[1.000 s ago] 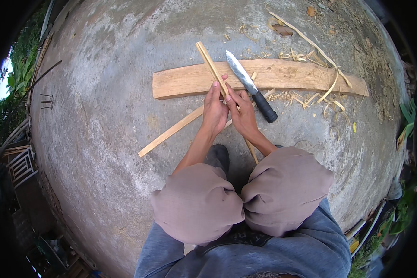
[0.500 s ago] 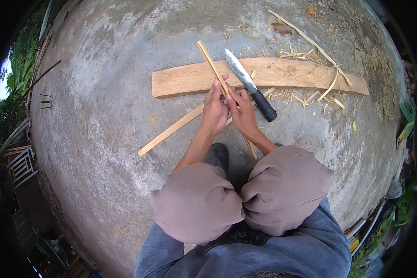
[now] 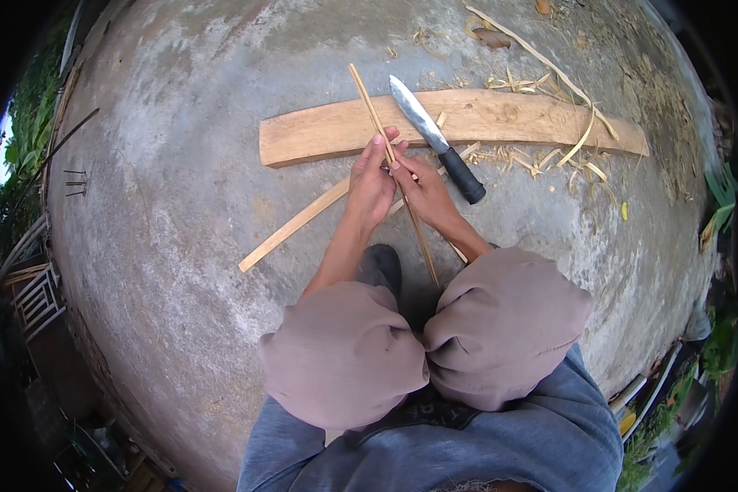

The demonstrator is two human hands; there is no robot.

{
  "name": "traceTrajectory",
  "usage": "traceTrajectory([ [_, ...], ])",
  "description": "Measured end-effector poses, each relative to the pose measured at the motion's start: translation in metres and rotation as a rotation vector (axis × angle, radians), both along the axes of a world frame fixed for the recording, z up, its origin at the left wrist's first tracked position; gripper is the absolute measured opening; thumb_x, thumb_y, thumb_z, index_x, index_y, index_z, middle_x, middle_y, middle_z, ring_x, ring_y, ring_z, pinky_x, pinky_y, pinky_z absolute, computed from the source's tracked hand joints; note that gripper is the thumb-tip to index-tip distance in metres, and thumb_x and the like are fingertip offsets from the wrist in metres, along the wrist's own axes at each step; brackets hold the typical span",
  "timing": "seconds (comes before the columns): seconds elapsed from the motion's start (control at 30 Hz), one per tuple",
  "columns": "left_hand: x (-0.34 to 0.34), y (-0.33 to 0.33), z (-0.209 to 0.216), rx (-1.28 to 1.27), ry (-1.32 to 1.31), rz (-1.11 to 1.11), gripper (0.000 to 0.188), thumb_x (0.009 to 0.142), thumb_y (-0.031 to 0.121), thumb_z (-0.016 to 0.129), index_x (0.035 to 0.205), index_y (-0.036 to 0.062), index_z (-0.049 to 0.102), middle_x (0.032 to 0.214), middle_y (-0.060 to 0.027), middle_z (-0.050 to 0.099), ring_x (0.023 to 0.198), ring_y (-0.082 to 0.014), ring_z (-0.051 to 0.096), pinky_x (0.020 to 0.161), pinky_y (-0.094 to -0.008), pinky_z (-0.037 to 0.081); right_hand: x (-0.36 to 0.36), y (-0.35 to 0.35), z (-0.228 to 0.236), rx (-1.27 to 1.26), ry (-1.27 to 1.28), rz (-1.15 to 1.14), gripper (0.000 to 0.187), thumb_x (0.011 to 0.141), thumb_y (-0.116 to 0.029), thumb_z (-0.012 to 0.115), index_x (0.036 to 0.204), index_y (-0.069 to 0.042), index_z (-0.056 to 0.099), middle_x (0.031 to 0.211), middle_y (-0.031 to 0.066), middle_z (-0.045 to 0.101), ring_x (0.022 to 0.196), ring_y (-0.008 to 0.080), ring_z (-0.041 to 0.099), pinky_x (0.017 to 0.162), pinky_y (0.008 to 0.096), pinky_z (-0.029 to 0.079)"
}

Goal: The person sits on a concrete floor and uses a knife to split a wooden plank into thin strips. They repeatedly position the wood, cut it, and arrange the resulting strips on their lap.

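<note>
A long, thin wooden stick (image 3: 367,105) slants across in front of me, its top end past the hands and its lower end down near my right knee. Both hands hold it around the middle. My left hand (image 3: 371,187) has thumb and fingers closed on it, while my right hand (image 3: 423,190) pinches it just below with thumb and forefinger. Right of the stick lies a knife (image 3: 418,115) with a black handle (image 3: 462,175), its blade resting across a plank (image 3: 316,129). Neither hand touches the knife.
A flat wooden strip (image 3: 291,226) lies on the concrete floor (image 3: 164,197) at left, passing behind my hands. Curled shavings (image 3: 541,160) and a long pale peel (image 3: 541,59) are scattered around the plank's right part. My knees (image 3: 344,353) are close below the hands.
The stick has been turned in my fingers and now shows a narrower side. Its lower part has swung left, clear of my right forearm. The knife and plank stay in place.
</note>
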State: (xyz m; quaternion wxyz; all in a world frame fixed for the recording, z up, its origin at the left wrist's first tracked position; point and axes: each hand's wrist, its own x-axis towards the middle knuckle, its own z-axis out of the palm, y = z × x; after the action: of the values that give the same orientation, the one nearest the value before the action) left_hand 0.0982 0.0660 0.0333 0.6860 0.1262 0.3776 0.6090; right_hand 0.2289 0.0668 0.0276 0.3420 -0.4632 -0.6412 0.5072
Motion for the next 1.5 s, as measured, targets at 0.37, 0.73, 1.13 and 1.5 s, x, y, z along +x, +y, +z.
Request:
traceTrajectory([
  [0.37, -0.007, -0.002, -0.006, -0.063, 0.091, 0.027, 0.043, 0.105, 0.028, 0.064, 0.136, 0.0007, 0.056, 0.115, -0.0109, 0.067, 0.112, -0.0205, 0.061, 0.093, -0.0350, 0.053, 0.004, 0.002, 0.003, 0.163, -0.052, 0.146, 0.024, 0.107, -0.018, 0.051, 0.117, -0.001, 0.063, 0.090, 0.0187, 0.055, 0.084, 0.0320, 0.056, 0.077, 0.0426, 0.045],
  [0.73, -0.076, 0.016, -0.022, -0.206, -0.119, 0.748, 0.028, 0.107, 0.022, 0.059, 0.127, 0.0029, 0.055, 0.089, -0.0047, 0.056, 0.079, -0.0160, 0.055, 0.085, -0.0368, 0.056, 0.024, 0.008, -0.010, -0.528, 0.021, 0.567, 0.054, 0.111, -0.043, 0.045, 0.135, 0.004, 0.059, 0.114, 0.0172, 0.072, 0.100, 0.0246, 0.072, 0.089, 0.0330, 0.057],
  [1.13, -0.145, 0.000, -0.055, -0.294, -0.146, 0.970, 0.020, 0.110, 0.025, 0.051, 0.114, 0.0047, 0.052, 0.090, -0.0042, 0.053, 0.069, -0.0138, 0.050, 0.072, -0.0317, 0.054, 0.011, 0.006, 0.011, -0.508, -0.191, 0.573, 0.042, 0.108, -0.034, 0.053, 0.122, 0.003, 0.068, 0.099, 0.0176, 0.075, 0.087, 0.0291, 0.074, 0.077, 0.0393, 0.058],
  [1.5, -0.154, -0.026, -0.081, -0.363, -0.198, 0.951, 0.022, 0.110, 0.026, 0.051, 0.119, 0.0058, 0.052, 0.097, -0.0066, 0.057, 0.078, -0.0174, 0.056, 0.079, -0.0343, 0.055, 0.002, -0.023, 0.001, -0.121, -0.402, 0.443, 0.030, 0.103, -0.028, 0.058, 0.120, -0.007, 0.071, 0.098, 0.0173, 0.073, 0.094, 0.0394, 0.067, 0.084, 0.0498, 0.051],
])
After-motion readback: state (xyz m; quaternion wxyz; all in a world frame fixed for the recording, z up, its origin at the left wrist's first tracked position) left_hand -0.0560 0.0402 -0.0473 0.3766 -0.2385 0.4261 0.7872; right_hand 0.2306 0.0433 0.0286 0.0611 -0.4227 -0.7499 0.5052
